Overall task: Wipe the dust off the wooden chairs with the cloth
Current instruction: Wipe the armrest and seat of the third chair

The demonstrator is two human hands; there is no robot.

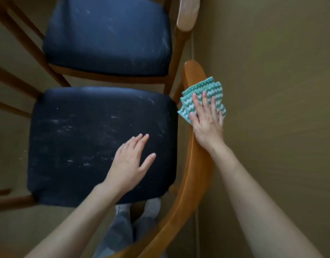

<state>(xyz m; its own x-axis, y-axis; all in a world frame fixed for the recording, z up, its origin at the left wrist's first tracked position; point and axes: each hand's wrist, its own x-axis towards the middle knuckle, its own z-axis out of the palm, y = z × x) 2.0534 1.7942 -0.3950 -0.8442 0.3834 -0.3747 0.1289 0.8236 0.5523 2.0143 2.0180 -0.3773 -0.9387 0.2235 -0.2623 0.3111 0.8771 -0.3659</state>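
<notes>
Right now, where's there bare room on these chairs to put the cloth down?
The far chair's dark padded seat is wholly bare. The near dark padded seat is bare on the side away from your left hand. It is crowded along the curved wooden backrest, where your right hand presses the green-and-white cloth close to the wall.
</notes>
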